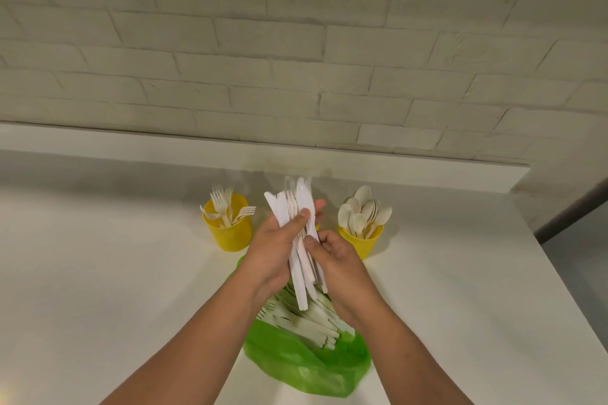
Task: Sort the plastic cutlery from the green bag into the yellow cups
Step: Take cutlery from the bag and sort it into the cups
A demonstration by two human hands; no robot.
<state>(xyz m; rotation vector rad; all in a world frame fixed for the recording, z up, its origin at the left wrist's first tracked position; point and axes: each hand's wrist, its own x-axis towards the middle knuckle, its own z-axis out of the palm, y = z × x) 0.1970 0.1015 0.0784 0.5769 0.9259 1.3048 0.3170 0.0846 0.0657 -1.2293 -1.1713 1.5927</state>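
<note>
Head view: a bundle of white knives [297, 207] is gripped in the left hand [279, 250], fingers curled round it, above the green bag [296, 362]. The bundle is also pinched by the right hand [339, 260]. More cutlery [306, 319] is heaped in the bag, toward the desk's [98, 273] near edge. Forks [220, 204] are stood in the left yellow cup [230, 233] and spoons [362, 210] in the right yellow cup [362, 243], both nearer the back edge.

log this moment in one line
left hand grips white plastic cutlery bundle | right hand pinches bundle | green plastic bag holds cutlery

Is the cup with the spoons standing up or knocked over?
Standing up: the yellow cup rests on its base, spoons poking out its open top.
</note>
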